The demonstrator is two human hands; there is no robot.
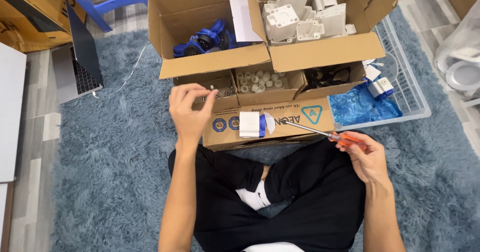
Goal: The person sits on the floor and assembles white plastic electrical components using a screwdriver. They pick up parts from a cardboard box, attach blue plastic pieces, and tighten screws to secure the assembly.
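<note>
Your left hand hovers raised over the compartment of screws, fingertips pinched on what looks like one small screw, ready to bring across. Your right hand closes around the orange-handled screwdriver, its tip aimed at the white-and-blue socket part resting on the cardboard flap before your knees.
</note>
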